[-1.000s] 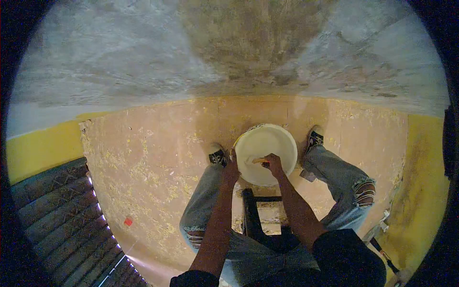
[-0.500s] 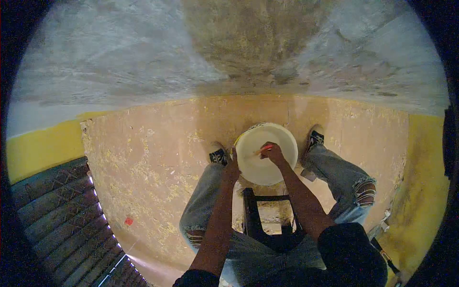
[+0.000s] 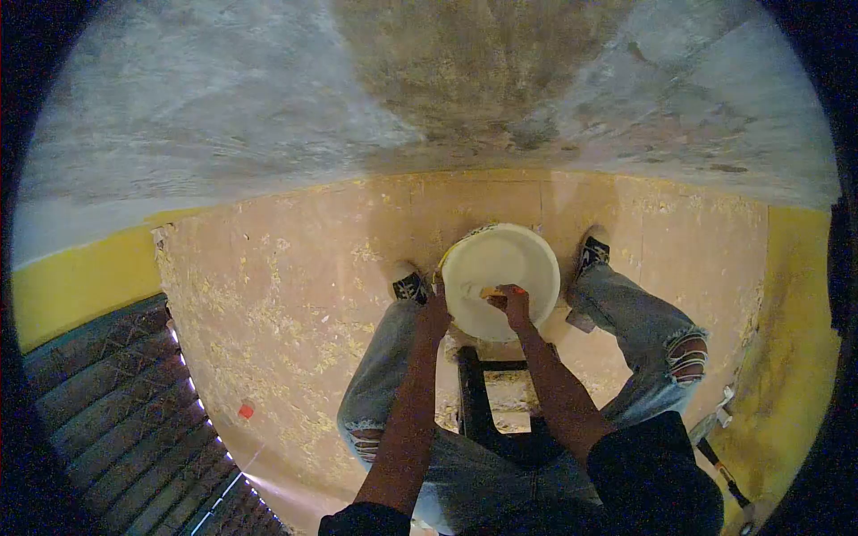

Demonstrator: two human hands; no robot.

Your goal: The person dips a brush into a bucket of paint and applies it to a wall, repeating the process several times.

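A round white bucket (image 3: 550,268) stands on the floor between my feet, with pale liquid inside. My left hand (image 3: 435,313) is closed on the bucket's left rim; its fingertips are partly hidden. Over the bucket's opening, my right hand (image 3: 515,304) grips a small paintbrush (image 3: 489,292) with a reddish handle. The brush head points left, low in the bucket near the liquid. Whether its bristles touch the liquid is hard to make out.
A dark stool frame (image 3: 474,384) stands between my legs. Ahead rises a patchy grey wall (image 3: 223,107). A red scrap (image 3: 246,411) lies on the floor to the left, near a dark slatted door (image 3: 116,402). A dark-handled tool (image 3: 726,473) lies at lower right.
My right hand and the brush have shifted slightly down, toward the near side of the bucket, and the brush now lies more level. My left hand stays at the rim.
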